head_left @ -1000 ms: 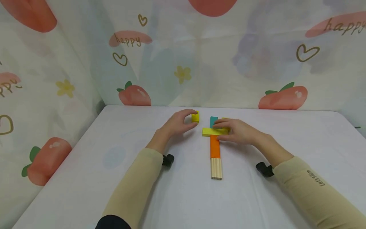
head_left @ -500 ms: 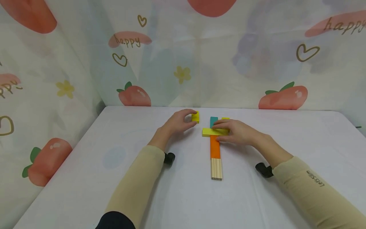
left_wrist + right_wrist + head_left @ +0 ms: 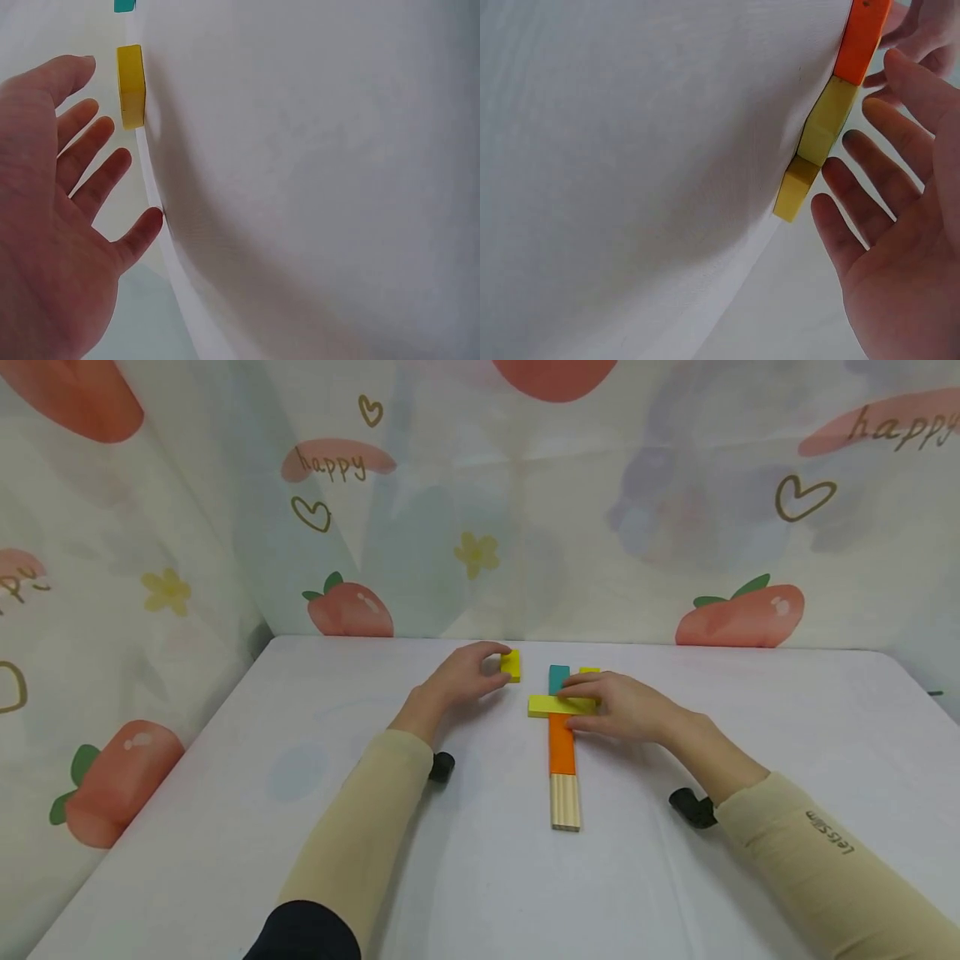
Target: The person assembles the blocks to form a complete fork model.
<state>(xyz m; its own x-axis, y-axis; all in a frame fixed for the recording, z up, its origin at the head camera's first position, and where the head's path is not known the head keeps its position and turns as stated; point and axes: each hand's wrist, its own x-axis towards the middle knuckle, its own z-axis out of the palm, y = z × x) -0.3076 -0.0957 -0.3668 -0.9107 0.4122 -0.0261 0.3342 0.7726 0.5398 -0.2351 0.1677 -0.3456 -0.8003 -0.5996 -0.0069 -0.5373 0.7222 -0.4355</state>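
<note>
My left hand is at the far part of the table, its fingertips beside a small yellow block. In the left wrist view the fingers of that hand are spread, with a gap to the yellow block. My right hand reaches over the right end of a yellow-green block that lies crosswise. In the right wrist view its fingers are loosely extended near that block. An orange block and a plain wood block run toward me; a teal block lies behind.
Another yellow block shows behind my right fingers, partly hidden. All lie on a white-covered table. A patterned curtain stands behind the far edge. Black cameras sit at both wrists.
My left fingertips have drawn slightly left from the small yellow block. The right hand has shifted a little nearer, showing more of the yellow-green block. The blocks stay in place.
</note>
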